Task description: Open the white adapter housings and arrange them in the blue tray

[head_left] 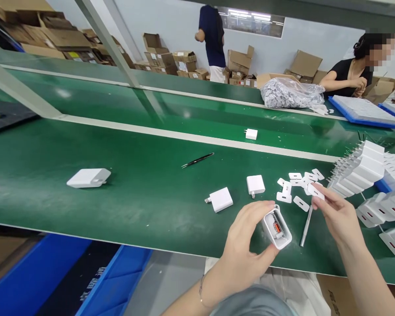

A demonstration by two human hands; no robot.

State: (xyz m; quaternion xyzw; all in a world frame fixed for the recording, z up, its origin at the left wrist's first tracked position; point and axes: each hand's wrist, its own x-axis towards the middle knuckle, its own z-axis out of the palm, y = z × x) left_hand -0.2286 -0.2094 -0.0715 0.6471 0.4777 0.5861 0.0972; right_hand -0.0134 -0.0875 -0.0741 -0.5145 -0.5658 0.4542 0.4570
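- Across the whole view runs the green desk [134,193], a belt-like surface with a pale strip along its far edge.
- At the far side, a person in a dark top [344,74] sits beside a clear bag of white parts [291,93], and another person [212,39] stands among cardboard boxes [171,61].
- On the right, rows of white chargers [365,169] stand packed side by side.
- Farther left on the desk lie single white charger bodies: one well apart [88,177], two near the hands [220,199] [256,184], one small on the far belt [251,134].
- Left hand [246,245] is clasped around an open charger shell [277,228], held just above the desk's near edge with its inner parts showing.
- Right hand [335,215] pinches a small white cover plate [316,192] between its fingertips, just right of the shell.
- Loose cover plates [296,182] are scattered just beyond both hands.
- Black tweezers [197,160] lie mid-desk; a thin grey rod [306,226] lies between the hands.
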